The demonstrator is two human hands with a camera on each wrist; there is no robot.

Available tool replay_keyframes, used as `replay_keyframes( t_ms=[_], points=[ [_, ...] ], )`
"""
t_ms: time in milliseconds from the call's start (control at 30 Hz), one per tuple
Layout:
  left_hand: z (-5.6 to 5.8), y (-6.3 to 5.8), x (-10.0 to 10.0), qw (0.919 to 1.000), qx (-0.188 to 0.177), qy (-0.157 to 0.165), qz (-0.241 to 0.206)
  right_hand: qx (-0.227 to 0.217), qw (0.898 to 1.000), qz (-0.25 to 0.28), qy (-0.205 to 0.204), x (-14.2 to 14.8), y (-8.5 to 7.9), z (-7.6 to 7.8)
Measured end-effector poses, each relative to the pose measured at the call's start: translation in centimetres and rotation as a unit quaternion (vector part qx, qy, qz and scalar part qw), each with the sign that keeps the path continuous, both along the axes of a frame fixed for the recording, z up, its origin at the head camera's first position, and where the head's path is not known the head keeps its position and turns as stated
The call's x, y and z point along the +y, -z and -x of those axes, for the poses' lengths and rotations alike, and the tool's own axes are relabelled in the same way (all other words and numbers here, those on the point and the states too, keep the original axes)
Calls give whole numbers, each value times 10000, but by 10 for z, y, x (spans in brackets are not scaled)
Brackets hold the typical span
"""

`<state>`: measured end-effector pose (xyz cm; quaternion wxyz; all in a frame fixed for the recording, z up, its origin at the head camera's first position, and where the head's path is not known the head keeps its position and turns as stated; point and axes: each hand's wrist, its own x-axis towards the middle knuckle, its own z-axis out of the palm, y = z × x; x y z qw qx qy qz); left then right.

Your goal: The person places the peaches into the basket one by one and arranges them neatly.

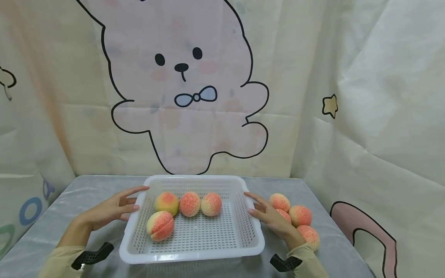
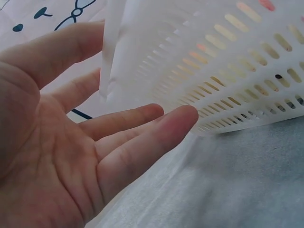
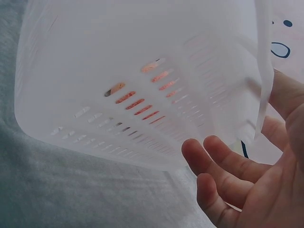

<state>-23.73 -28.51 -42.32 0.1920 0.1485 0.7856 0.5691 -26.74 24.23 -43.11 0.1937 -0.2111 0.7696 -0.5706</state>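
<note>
A white plastic basket [image 1: 194,256] with slotted walls sits on the grey-covered table. Inside it are several peaches, among them a yellow-orange peach [image 1: 166,203] at the back left and a creased one [image 1: 160,226] nearer the front. My left hand [image 1: 109,208] is at the basket's left side, with one fingertip on the rim and the others just below it. On the right side, my right hand [image 1: 269,216] touches the rim in much the same way. Both wrist views show fingers extended or loosely bent beside the basket wall [image 2: 209,57], not wrapped around it.
Several more peaches [image 1: 300,215] lie on the table to the right of the basket, partly behind my right hand and forearm. A printed cloth [image 1: 187,135] with a cartoon animal hangs behind the table [image 1: 104,181], and similar cloth flanks both sides.
</note>
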Motion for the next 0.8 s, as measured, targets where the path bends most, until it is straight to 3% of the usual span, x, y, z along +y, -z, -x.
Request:
replay_keyframes(
  t_ms=[433,700,800],
  points=[
    [1,4,0,9996,-45,55,-255,349,9989,-300,22,-2,-5,-1],
    [0,4,2,9998,-62,-34,-181,716,9962,-499,-63,5,-11,-1],
    [0,2,3,9998,-53,-36,-177,838,9952,-489,134,10,-18,-2]
  ],
)
